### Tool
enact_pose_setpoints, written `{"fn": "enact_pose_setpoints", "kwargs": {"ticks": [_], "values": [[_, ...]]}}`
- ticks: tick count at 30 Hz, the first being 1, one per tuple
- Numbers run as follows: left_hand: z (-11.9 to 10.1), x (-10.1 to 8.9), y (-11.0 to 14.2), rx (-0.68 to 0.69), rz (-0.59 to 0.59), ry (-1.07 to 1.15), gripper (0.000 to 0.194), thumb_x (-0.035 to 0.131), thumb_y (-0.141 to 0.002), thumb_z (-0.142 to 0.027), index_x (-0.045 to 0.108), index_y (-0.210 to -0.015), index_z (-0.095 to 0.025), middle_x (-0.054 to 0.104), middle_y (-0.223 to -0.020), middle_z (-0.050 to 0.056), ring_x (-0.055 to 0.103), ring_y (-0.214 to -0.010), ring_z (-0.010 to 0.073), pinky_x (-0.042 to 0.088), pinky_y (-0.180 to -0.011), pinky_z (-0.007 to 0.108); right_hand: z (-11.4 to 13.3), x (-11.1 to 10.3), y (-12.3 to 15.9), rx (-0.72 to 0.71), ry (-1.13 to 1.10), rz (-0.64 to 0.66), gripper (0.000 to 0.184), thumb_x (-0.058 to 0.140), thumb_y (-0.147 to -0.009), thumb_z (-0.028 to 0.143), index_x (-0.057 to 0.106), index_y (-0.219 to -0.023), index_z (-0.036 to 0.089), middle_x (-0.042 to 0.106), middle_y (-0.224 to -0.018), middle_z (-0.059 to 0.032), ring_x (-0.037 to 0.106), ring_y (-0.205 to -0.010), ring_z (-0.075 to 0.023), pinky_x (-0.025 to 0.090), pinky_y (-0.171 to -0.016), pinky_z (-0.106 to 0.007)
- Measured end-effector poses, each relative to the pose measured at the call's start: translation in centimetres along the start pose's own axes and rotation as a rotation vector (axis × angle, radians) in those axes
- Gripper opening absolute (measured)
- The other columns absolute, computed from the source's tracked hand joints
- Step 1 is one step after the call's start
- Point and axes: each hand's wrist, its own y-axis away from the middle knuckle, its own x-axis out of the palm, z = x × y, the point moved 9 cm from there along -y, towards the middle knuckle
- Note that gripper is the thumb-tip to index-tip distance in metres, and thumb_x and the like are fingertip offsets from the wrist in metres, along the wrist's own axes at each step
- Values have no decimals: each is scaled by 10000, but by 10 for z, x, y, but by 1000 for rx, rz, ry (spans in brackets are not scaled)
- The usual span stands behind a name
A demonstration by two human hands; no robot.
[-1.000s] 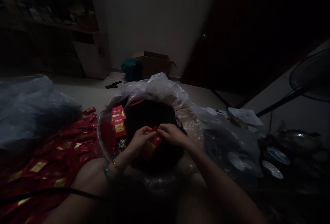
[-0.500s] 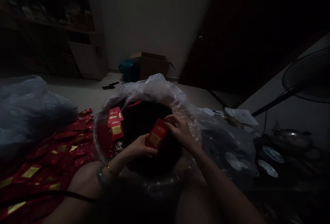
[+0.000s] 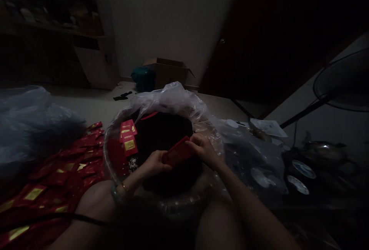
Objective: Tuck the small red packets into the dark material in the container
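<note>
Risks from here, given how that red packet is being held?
1. Slip: the left hand and right hand hold the red packet above the dark contents; losing grip could drop it in.
2. Knock: overlapping flat packets lie at the container's left side; a sweep of the left hand might dislodge them.
3. Dim light: contents look nearly black, so spills may go unnoticed.

Dimness is hiding much, but the place is probably serving as a home: a dark door [image 3: 268,46] is flanking a plain wall [image 3: 161,19], loaded shelves [image 3: 54,29] are filling the left side, a fan [image 3: 343,83] is standing at right, a box [image 3: 171,74] and a bag [image 3: 144,78] are resting on the pale floor [image 3: 92,106], and bare knees [image 3: 93,196] are showing below.
</note>
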Motion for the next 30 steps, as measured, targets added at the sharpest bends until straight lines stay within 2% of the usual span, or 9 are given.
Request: {"fn": "enact_pose_setpoints", "kwargs": {"ticks": [4, 6, 9, 12, 18, 22, 24, 26, 30], "values": [[-1, 14, 0, 4, 99, 150, 415, 730, -523, -185, 653, -926, -117, 631, -732, -31, 538, -646, 116, 410, -618, 223, 8, 15, 1, -86, 92, 95, 98, 657, -800, 299, 657, -768, 207, 681, -860, -28, 595, -887, -190, 363, -900, -360], [-2, 19, 0, -5, 121, 221, 434, 730, -537, -203, 647, -954, -116, 642, -758, -16, 561, -653, 129, 436, -630, 244, 9, 26, 0, -68, 120, 183, 83, 675, -785, 274, 678, -830, 204, 697, -889, -27, 605, -874, -188, 359, -903, -356], [-1, 19, 1, -12, 94, 233, 428, 741, -525, -188, 646, -934, -108, 639, -747, -12, 564, -638, 128, 439, -613, 242, 8, 42, -2, -14, 131, 325, 147, 608, -819, 236, 655, -700, 165, 651, -680, 13, 559, -657, -132, 384, -750, -281], [-3, 20, 2, 3, 100, 238, 416, 742, -550, -187, 645, -946, -109, 656, -777, -3, 576, -668, 128, 445, -633, 237, 7, 55, -2, 16, 123, 420, 244, 552, -831, 214, 615, -604, 149, 583, -585, 24, 491, -571, -100, 336, -590, -224], [-8, 18, 2, 36, 94, 279, 383, 761, -583, -226, 656, -933, -111, 688, -818, 22, 607, -707, 147, 468, -667, 253, 0, 65, 2, 80, 178, 464, 271, 569, -820, 269, 611, -584, 142, 554, -558, 19, 477, -551, -87, 295, -544, -215], [-7, 17, -2, 37, 69, 328, 360, 774, -579, -230, 672, -908, -125, 711, -838, 24, 632, -757, 166, 477, -726, 270, -6, 69, 5, 129, 227, 548, 330, 591, -810, 314, 593, -529, 140, 461, -470, 43, 400, -470, -63, 242, -493, -218], [-7, 15, -3, 37, 38, 377, 381, 783, -579, -259, 679, -923, -132, 722, -877, 33, 643, -810, 182, 474, -768, 280, -7, 69, 5, 143, 217, 548, 373, 581, -827, 345, 596, -516, 139, 424, -439, 45, 383, -455, -65, 228, -478, -222], [-7, 12, -4, 40, -5, 403, 401, 791, -579, -293, 686, -933, -136, 727, -907, 41, 645, -851, 197, 469, -790, 284, -4, 67, 2, 134, 152, 485, 343, 581, -833, 337, 634, -555, 143, 481, -470, 35, 429, -484, -78, 258, -488, -218], [-5, 4, -3, 43, -114, 465, 427, 782, -605, -379, 696, -946, -137, 725, -903, 44, 641, -810, 185, 466, -734, 262, -1, 48, -2, 139, -4, 161, 94, 668, -742, 228, 713, -809, 180, 676, -765, -8, 591, -710, -137, 418, -661, -235]]}}
